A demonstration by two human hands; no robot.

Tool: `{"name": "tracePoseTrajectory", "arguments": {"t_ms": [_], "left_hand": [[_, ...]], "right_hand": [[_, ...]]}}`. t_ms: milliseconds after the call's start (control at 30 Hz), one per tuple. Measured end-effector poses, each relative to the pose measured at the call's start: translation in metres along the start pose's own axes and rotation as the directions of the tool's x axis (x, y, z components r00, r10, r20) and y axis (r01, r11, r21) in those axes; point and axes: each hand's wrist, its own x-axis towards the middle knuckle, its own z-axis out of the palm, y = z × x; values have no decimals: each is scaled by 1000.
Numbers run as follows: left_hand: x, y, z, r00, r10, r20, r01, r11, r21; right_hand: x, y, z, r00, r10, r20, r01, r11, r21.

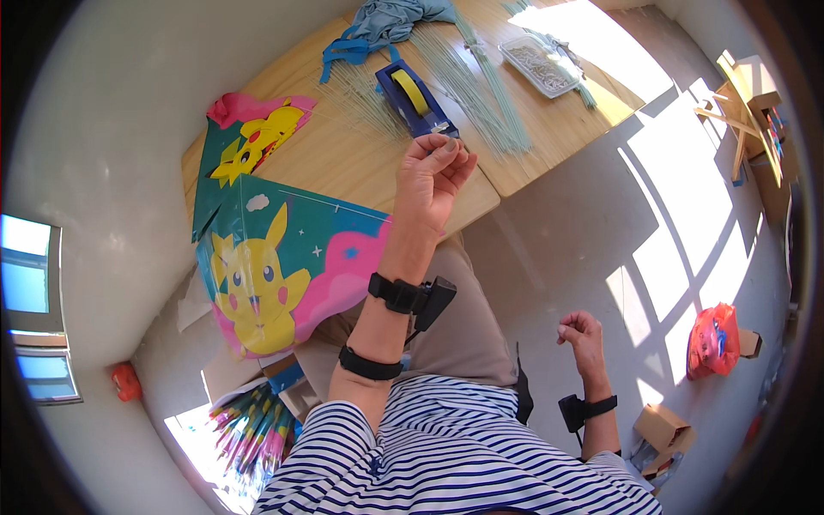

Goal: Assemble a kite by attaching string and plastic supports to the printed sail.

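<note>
My left hand (436,178) is at the front end of a blue tape dispenser (402,90), which carries a yellow roll (410,93). Its thumb and forefinger are pinched together; whatever lies between them is too small to make out. Left of this arm a triangular kite (292,219) hangs over the table edge, green and pink with yellow cartoon animals. A thin white rod runs across it, and its upper part lies folded on the tabletop. Away from the table, my right hand (585,342) hangs low at the right with curled fingers. Anything inside them is hidden.
Thin pale rods (493,94) lie on the wooden table (343,159) behind a tray of small parts (539,67) and blue cloth (386,21). Colourful rolled sheets (249,433) stand at lower left. A red bag (714,342) and cardboard box (663,429) sit at right.
</note>
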Motion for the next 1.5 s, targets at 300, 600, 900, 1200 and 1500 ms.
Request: {"name": "tracePoseTrajectory", "arguments": {"t_ms": [300, 600, 900, 1200, 1500], "left_hand": [[-88, 85, -25, 960, 166, 226, -209, 961, 180], [-180, 184, -87, 886, 419, 198, -461, 841, 282], [-235, 243, -142, 784, 614, 92, -608, 730, 312], [-259, 263, -162, 800, 588, 120, -579, 703, 413], [-269, 272, -168, 827, 561, 46, -458, 623, 635]], "right_hand": [[-6, -25, 24, 988, -113, 105, 114, 993, -6], [-4, -88, 92, 914, -221, 341, 240, 971, -15], [5, -125, 162, 769, -384, 510, 497, 862, -102], [7, -140, 168, 799, -344, 494, 456, 881, -125], [9, -143, 171, 803, -369, 467, 471, 874, -119]]}}
